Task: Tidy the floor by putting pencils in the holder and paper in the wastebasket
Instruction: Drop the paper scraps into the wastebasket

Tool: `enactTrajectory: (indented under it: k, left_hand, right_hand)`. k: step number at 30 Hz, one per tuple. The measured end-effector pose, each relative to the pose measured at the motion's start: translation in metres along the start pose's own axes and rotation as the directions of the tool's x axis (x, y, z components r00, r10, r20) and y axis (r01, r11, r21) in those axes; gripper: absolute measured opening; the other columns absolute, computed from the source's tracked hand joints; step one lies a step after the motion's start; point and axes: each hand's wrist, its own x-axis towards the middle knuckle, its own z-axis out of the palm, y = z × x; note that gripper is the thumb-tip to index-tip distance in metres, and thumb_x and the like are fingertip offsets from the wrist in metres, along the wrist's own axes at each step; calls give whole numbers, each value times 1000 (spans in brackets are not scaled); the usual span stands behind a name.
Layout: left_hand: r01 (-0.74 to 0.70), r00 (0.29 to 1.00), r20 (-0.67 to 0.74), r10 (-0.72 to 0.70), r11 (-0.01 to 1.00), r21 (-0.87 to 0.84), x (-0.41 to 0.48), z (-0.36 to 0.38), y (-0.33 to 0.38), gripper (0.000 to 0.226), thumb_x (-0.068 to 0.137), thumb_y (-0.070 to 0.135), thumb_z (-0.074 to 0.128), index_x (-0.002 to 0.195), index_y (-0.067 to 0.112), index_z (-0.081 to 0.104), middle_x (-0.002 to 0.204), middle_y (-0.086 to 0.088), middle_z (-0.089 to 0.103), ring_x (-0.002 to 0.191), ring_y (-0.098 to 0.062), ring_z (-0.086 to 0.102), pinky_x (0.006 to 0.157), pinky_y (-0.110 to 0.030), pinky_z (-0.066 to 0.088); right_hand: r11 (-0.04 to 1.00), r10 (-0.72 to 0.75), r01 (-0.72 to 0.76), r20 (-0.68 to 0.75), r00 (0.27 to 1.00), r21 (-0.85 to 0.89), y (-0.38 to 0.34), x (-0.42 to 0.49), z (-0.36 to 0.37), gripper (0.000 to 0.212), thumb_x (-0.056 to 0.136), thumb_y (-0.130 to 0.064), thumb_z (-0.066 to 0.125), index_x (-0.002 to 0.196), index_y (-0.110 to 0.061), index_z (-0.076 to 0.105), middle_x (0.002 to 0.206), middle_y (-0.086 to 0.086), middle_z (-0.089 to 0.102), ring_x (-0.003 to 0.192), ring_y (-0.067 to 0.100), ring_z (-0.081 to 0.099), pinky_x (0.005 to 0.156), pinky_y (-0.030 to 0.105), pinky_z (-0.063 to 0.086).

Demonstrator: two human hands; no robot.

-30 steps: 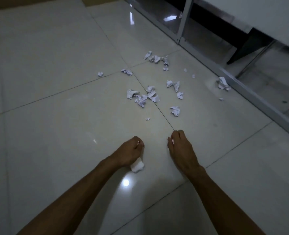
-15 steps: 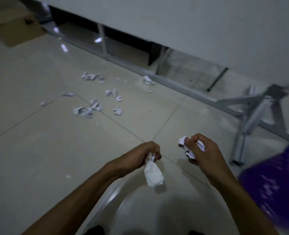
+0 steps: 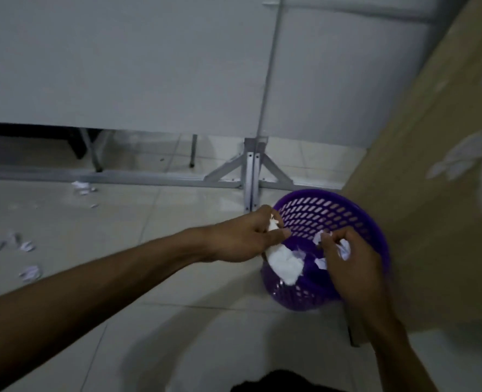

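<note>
A purple perforated wastebasket (image 3: pixel 327 202) stands on the tiled floor at the centre right. My left hand (image 3: pixel 242 239) is at its left rim, shut on a white crumpled wad of paper (image 3: pixel 285 264) that hangs down over the basket's opening. My right hand (image 3: pixel 350 264) is over the basket's right side, shut on small crumpled paper scraps (image 3: pixel 344 250). A few scraps (image 3: pixel 320 263) show inside the basket. More paper scraps (image 3: pixel 29 271) lie on the floor at the far left. No pencils or holder are in view.
A grey partition panel on a metal frame with a braced foot (image 3: pixel 251 176) runs behind the basket. A tan wall or board (image 3: pixel 432 165) rises right of the basket. More scraps (image 3: pixel 82 188) lie by the frame rail.
The view has swung right from the paper litter to the purple wastebasket. Both hands, holding paper picked off the floor, have moved over the basket's opening.
</note>
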Motion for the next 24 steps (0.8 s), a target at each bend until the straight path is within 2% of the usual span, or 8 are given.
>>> enactTrajectory:
  k: [3, 5, 8, 12, 16, 18, 21, 24]
  left_hand:
    - [24, 994, 101, -38, 990, 136, 42, -1, 29, 12, 105, 29, 53, 112, 20, 58, 108, -5, 68, 90, -9, 64, 69, -23, 58]
    - [13, 1000, -10, -11, 986, 165, 67, 2, 36, 11, 104, 31, 55, 111, 23, 57, 105, 0, 69, 92, -9, 67, 66, -21, 58]
    - [54, 980, -197, -26, 989, 141, 103, 12, 37, 18, 101, 35, 59, 113, 23, 53, 104, 3, 66, 89, -11, 67, 70, -26, 58]
    - [114, 987, -125, -103, 990, 78, 138, 27, 28, 12, 104, 27, 53, 98, 18, 59, 98, -5, 69, 92, -20, 67, 76, -30, 55]
    - [294, 953, 60, -296, 955, 35, 153, 40, 27, 39, 107, 39, 44, 132, 12, 59, 122, -7, 70, 101, -17, 68, 82, -28, 54]
    - [331, 936, 122, -330, 944, 17, 154, 40, 33, 42, 109, 39, 39, 136, 13, 57, 122, -10, 72, 101, -19, 71, 84, -30, 56]
    - [312, 938, 123, -323, 944, 107, 150, 32, 43, 42, 109, 40, 38, 134, 12, 58, 122, -11, 72, 111, -24, 69, 101, -41, 54]
    - [249, 963, 59, -264, 950, 190, 132, 13, 52, 40, 108, 38, 41, 134, 12, 57, 122, -7, 71, 109, -19, 69, 90, -31, 57]
  right_hand:
    - [991, 36, -22, 114, 993, -130, 19, 32, -2, 27, 100, -33, 59, 76, -23, 59, 74, -5, 69, 75, 15, 68, 71, 35, 56]
    - [977, 54, 4, 267, 962, -213, 27, 46, -2, 25, 99, -29, 62, 74, -26, 57, 72, -6, 69, 76, 15, 69, 74, 33, 54]
    - [970, 107, -9, 392, 914, -243, 36, 56, -6, 11, 93, -34, 70, 93, -26, 63, 86, -15, 65, 82, 3, 60, 73, 24, 46]
    - [983, 75, -10, 355, 932, -182, 39, 51, -20, 16, 90, -41, 73, 98, -30, 65, 92, -25, 62, 87, -5, 56, 68, 11, 38]
    - [991, 35, 3, 285, 958, -131, 34, 35, -35, 10, 91, -32, 73, 86, -30, 64, 85, -23, 62, 86, 0, 61, 75, 14, 45]
    - [993, 43, -14, 254, 966, -113, 31, 30, -41, 13, 91, -30, 73, 87, -33, 61, 85, -24, 60, 86, 2, 61, 75, 17, 49]
    - [994, 45, -21, 232, 972, -105, 20, 34, -49, 13, 92, -31, 72, 91, -33, 60, 87, -22, 61, 85, 0, 61, 68, 17, 49]
    - [998, 21, -2, 280, 960, -66, -5, 45, -48, 10, 93, -33, 70, 92, -34, 60, 85, -22, 63, 82, -3, 60, 65, 16, 44]
